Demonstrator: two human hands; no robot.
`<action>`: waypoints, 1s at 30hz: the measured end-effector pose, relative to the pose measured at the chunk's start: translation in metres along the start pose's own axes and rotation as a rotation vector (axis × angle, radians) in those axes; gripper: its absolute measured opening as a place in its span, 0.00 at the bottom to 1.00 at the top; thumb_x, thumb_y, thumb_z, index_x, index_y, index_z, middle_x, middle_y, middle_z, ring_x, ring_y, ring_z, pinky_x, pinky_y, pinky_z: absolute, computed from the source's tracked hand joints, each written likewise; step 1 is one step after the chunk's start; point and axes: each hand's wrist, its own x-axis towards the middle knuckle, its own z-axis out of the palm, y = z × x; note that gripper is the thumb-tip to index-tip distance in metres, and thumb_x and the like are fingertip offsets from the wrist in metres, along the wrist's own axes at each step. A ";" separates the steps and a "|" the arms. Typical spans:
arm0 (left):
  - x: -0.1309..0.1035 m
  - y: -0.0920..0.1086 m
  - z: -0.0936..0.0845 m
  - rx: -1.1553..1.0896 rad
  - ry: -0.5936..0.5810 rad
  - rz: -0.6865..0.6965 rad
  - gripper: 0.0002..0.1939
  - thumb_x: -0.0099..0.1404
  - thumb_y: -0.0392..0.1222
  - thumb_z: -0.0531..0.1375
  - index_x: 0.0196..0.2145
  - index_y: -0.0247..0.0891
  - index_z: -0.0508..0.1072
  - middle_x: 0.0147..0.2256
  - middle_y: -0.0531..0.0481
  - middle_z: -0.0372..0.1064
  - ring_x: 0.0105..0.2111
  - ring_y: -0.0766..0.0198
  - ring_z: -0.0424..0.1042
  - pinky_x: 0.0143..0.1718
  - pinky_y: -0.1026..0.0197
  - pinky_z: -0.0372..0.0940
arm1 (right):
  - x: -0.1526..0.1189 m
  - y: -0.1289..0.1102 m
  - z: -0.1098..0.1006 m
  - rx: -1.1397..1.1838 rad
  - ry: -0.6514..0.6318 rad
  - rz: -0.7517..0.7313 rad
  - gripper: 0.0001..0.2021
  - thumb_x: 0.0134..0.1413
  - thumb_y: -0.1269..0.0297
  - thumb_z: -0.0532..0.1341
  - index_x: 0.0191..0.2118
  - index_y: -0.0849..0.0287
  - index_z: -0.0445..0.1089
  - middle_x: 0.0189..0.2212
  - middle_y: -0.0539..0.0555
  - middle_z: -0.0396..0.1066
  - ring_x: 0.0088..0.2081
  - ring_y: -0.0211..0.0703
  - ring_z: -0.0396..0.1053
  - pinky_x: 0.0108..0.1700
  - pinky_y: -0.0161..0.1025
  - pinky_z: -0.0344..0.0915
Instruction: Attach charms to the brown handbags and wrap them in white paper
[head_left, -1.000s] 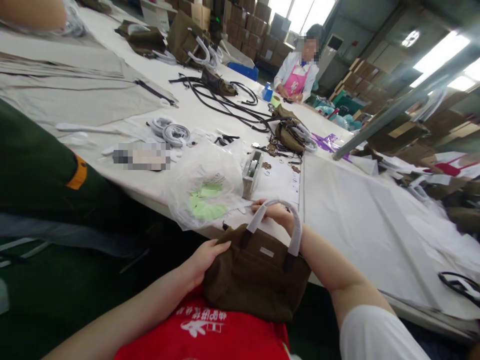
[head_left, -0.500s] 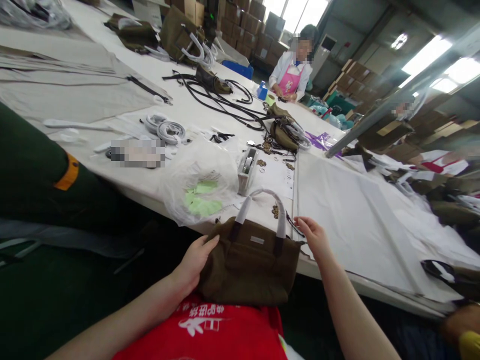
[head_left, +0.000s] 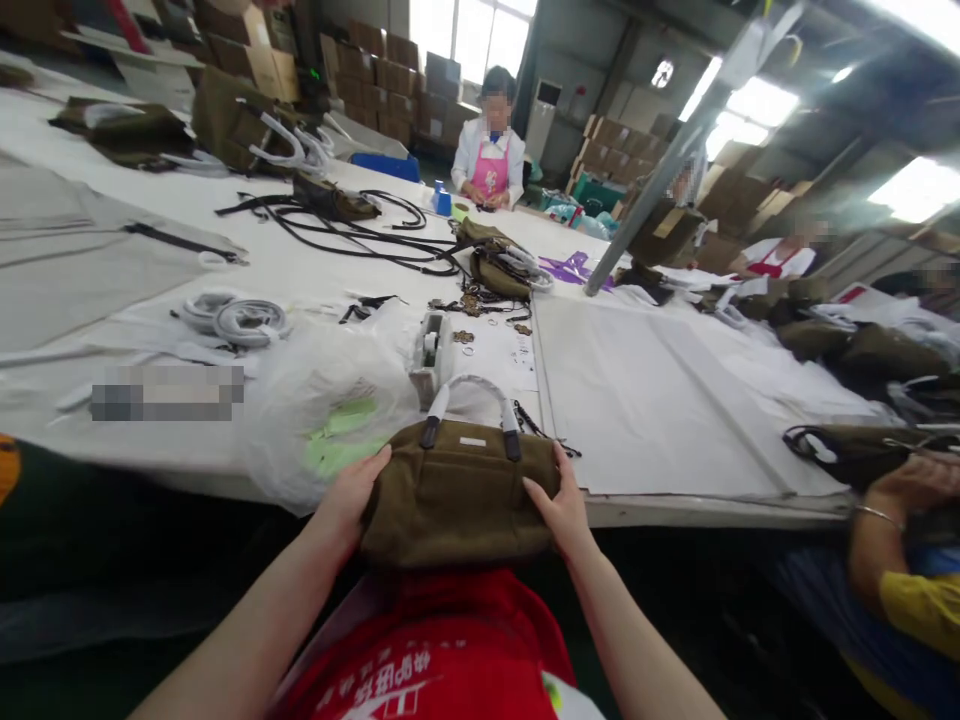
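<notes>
An olive-brown handbag (head_left: 457, 505) is held in front of my red apron, at the table's near edge. Its two dark handle ends run up into a loop wrapped in white. My left hand (head_left: 349, 500) grips the bag's left end, with the fingers partly hidden behind it. At the right end my right hand (head_left: 559, 500) holds the bag, thumb on the front. Just beyond the bag lie a dark braided strap (head_left: 544, 430) and a tape dispenser (head_left: 430, 355). A clear plastic bag (head_left: 277, 430) with green paper tags (head_left: 341, 435) sits to the left.
Coiled white-wrapped handles (head_left: 247, 320), long black straps (head_left: 352, 235) and more olive bags (head_left: 495, 262) lie on the white table (head_left: 675, 400). A metal pole (head_left: 652, 170) rises behind. A co-worker in a pink apron (head_left: 491, 165) stands across; another person's hand (head_left: 911, 485) is at right.
My right hand has moved from beside the bag's right corner onto its right end. The bag now sits more level, and the view has swung to the right.
</notes>
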 end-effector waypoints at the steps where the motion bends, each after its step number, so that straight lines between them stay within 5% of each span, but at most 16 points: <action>1: 0.006 0.003 -0.002 0.045 -0.009 0.018 0.14 0.58 0.48 0.65 0.38 0.34 0.76 0.36 0.42 0.80 0.35 0.53 0.79 0.38 0.54 0.74 | 0.008 -0.003 0.000 0.009 0.004 -0.013 0.42 0.50 0.50 0.64 0.67 0.57 0.50 0.64 0.62 0.56 0.64 0.55 0.56 0.65 0.52 0.54; 6: 0.032 0.014 0.002 0.381 0.082 0.203 0.16 0.55 0.52 0.65 0.31 0.36 0.76 0.28 0.47 0.78 0.31 0.56 0.76 0.34 0.58 0.71 | 0.049 -0.005 0.006 0.043 -0.051 0.022 0.39 0.48 0.53 0.65 0.64 0.57 0.56 0.61 0.61 0.61 0.62 0.54 0.60 0.64 0.51 0.55; 10: 0.039 0.015 0.001 0.603 0.146 0.358 0.22 0.52 0.62 0.63 0.28 0.37 0.75 0.28 0.46 0.77 0.34 0.52 0.74 0.37 0.57 0.70 | 0.057 0.005 0.009 0.084 -0.111 0.092 0.36 0.48 0.52 0.65 0.62 0.55 0.59 0.58 0.60 0.65 0.58 0.52 0.65 0.60 0.50 0.60; 14: 0.027 0.016 -0.012 0.762 0.253 0.490 0.20 0.57 0.59 0.58 0.34 0.38 0.71 0.30 0.44 0.75 0.35 0.51 0.74 0.37 0.55 0.70 | 0.067 0.005 -0.009 -0.115 0.006 0.030 0.24 0.58 0.51 0.55 0.54 0.61 0.68 0.49 0.63 0.71 0.48 0.51 0.70 0.52 0.46 0.66; 18: -0.003 0.024 -0.002 0.959 0.368 0.789 0.23 0.62 0.56 0.54 0.47 0.36 0.67 0.42 0.37 0.72 0.41 0.50 0.74 0.44 0.51 0.69 | 0.118 -0.012 -0.023 -0.339 0.014 0.021 0.19 0.62 0.58 0.50 0.48 0.62 0.72 0.46 0.63 0.72 0.46 0.50 0.70 0.52 0.46 0.64; 21: -0.029 0.024 0.028 1.215 0.147 1.040 0.22 0.66 0.54 0.53 0.50 0.38 0.69 0.50 0.37 0.70 0.52 0.48 0.68 0.59 0.46 0.59 | 0.166 -0.029 -0.011 -0.419 -0.134 0.022 0.11 0.52 0.63 0.61 0.41 0.58 0.75 0.42 0.60 0.75 0.45 0.51 0.71 0.50 0.44 0.63; 25: -0.041 0.003 0.056 1.576 -0.251 1.047 0.35 0.58 0.60 0.62 0.58 0.41 0.67 0.62 0.37 0.60 0.63 0.44 0.57 0.66 0.41 0.41 | 0.201 -0.042 0.023 -0.535 -0.323 0.094 0.09 0.33 0.75 0.68 0.28 0.59 0.76 0.32 0.60 0.77 0.41 0.55 0.73 0.44 0.43 0.65; 30: -0.023 -0.029 0.038 1.758 -0.251 0.984 0.51 0.45 0.61 0.69 0.64 0.45 0.59 0.69 0.34 0.40 0.67 0.40 0.44 0.65 0.34 0.35 | 0.192 -0.037 0.041 -0.598 -0.361 0.145 0.08 0.35 0.74 0.68 0.29 0.64 0.76 0.35 0.68 0.77 0.44 0.60 0.72 0.44 0.44 0.64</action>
